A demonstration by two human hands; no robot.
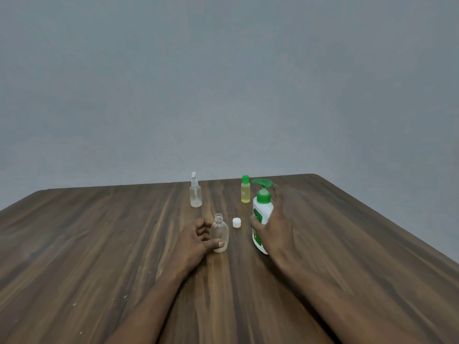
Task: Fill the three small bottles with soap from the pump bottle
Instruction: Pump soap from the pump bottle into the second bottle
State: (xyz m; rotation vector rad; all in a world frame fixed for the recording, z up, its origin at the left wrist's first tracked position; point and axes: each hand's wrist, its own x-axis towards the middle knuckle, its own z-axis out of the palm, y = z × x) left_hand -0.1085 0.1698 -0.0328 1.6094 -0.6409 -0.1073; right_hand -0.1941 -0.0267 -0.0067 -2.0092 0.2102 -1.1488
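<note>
Two bare forearms reach forward over a dark brown wood-grain bench. The left hand curls its fingers and thumb around a small clear plastic bottle, which stands upright on the bench with its neck uncapped; a thin pale layer shows at its bottom. The right hand, slightly blurred, grips a white pump bottle with a green label and green pump head from the right side, thumb across the front. Whether the pump bottle rests on the bench cannot be told. Between the two bottles lies a small white screw cap. Farther back stand a clear spray bottle with a white nozzle and, to its right, a small bottle of yellow liquid with a green cap, just beside the pump head. A plain grey wall rises behind.
</note>
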